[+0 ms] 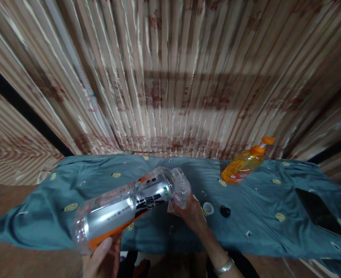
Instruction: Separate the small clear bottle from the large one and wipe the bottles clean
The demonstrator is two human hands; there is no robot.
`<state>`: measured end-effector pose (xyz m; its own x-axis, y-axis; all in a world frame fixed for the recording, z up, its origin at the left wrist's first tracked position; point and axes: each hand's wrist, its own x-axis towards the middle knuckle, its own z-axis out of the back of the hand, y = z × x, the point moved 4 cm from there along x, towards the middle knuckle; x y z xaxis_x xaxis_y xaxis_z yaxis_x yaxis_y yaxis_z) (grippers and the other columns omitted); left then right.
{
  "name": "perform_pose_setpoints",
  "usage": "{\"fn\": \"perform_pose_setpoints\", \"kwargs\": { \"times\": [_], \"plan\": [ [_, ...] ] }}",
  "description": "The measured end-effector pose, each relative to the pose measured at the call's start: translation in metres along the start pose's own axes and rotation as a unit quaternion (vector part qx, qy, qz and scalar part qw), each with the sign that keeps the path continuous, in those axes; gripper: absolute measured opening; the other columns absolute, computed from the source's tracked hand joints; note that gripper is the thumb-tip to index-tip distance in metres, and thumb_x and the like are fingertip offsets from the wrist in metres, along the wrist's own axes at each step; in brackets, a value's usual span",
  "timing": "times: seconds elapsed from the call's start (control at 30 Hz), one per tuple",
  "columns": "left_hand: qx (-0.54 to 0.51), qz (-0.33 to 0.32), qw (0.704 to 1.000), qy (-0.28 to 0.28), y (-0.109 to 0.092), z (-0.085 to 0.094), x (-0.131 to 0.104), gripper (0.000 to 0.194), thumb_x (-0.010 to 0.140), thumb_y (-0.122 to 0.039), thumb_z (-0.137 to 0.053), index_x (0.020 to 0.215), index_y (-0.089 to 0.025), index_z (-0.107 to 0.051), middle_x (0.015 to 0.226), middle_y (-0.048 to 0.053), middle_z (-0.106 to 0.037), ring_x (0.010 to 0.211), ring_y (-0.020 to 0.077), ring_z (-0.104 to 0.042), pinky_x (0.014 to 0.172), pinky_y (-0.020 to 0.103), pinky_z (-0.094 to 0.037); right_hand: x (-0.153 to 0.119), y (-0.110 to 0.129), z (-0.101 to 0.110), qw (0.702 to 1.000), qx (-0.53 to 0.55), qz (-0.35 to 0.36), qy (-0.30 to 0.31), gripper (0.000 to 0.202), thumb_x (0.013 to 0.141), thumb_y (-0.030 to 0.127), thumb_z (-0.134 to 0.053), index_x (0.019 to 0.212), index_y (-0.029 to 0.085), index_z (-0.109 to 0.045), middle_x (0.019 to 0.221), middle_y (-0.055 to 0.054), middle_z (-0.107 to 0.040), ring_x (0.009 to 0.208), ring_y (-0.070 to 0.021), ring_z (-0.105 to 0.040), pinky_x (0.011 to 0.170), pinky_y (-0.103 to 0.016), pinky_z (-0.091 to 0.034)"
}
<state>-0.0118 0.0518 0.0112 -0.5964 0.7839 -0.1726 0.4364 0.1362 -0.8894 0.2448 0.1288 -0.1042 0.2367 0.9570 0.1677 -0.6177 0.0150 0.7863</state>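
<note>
A large clear bottle (112,216) with a silver and orange label lies tilted in my left hand (105,255), its base at the lower left and its neck end up to the right. My right hand (192,214), with a silver bangle on the wrist, is wrapped round a small clear bottle (182,187). The small bottle meets the neck end of the large one; the exact contact at the mouths is too blurred to tell. Under my right hand a pale flat item (172,209) shows in part. A white round cap (208,208) and a black cap (225,211) lie just right of it.
On the teal patterned cloth (260,208), an orange pump bottle (242,166) stands at the back right. A dark phone-like slab (321,212) lies at the far right. A pleated curtain (170,85) hangs behind the cloth-covered surface.
</note>
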Motion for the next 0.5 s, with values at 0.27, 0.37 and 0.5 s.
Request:
{"fn": "perform_pose_setpoints", "kwargs": {
  "times": [0.27,0.37,0.5],
  "plan": [
    [-0.017,0.060,0.996,-0.069,-0.0011,-0.0037,-0.0052,0.090,0.028,-0.050,-0.101,0.112,-0.033,-0.077,0.130,0.003,-0.072,0.147,0.0507,-0.042,0.126,0.070,-0.024,-0.0004,0.0069,0.0046,1.000,0.006,-0.009,0.013,0.046,0.078,0.030,-0.074,0.122,0.019,-0.064,0.104,-0.014,-0.080,0.094,-0.0320,-0.079,0.081,-0.042,-0.064],
    [-0.014,0.057,0.996,-0.067,0.0004,-0.0022,-0.0056,0.087,0.031,-0.050,-0.100,0.113,-0.034,-0.077,0.131,0.002,-0.072,0.148,0.0517,-0.041,0.125,0.072,-0.026,-0.0001,0.0087,0.0052,1.000,0.006,-0.010,0.016,0.046,0.079,0.031,-0.073,0.122,0.019,-0.063,0.103,-0.013,-0.080,0.095,-0.0312,-0.079,0.082,-0.042,-0.064],
    [-0.005,0.035,0.998,-0.045,0.0020,0.0039,-0.0051,0.086,0.041,-0.050,-0.099,0.122,-0.035,-0.075,0.134,0.002,-0.072,0.149,0.0468,-0.044,0.122,0.062,-0.040,-0.0005,0.0075,0.0043,1.000,-0.001,-0.011,0.008,0.046,0.078,0.031,-0.075,0.121,0.018,-0.064,0.102,-0.014,-0.080,0.094,-0.0316,-0.079,0.081,-0.041,-0.063]
  ]
}}
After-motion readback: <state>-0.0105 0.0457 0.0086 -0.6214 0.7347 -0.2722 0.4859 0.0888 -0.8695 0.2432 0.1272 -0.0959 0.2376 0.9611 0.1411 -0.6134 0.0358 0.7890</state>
